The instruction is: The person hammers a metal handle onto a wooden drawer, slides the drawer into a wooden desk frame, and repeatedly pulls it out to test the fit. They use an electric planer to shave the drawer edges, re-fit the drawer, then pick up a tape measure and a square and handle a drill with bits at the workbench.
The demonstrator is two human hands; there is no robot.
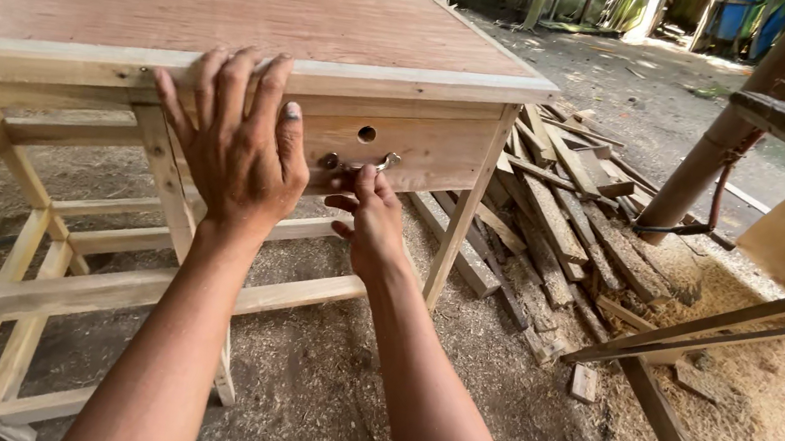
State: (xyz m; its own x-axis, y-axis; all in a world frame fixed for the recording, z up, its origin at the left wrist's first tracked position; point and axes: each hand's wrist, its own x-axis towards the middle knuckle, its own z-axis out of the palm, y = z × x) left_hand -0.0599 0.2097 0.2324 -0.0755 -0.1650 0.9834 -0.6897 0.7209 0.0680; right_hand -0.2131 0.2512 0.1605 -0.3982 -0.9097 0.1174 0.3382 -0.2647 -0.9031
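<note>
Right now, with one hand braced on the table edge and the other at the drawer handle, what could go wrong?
The right hand pinches the metal handle on the drawer front; it looks loosely seated and could slip or drop into the sawdust. The left hand presses on the raw tabletop edge, so splinters are possible. The scrap wood pile nearby is a tripping hazard.

sawdust floor (336, 390) | wooden table (241, 0) | scrap planks (557, 228)
</note>
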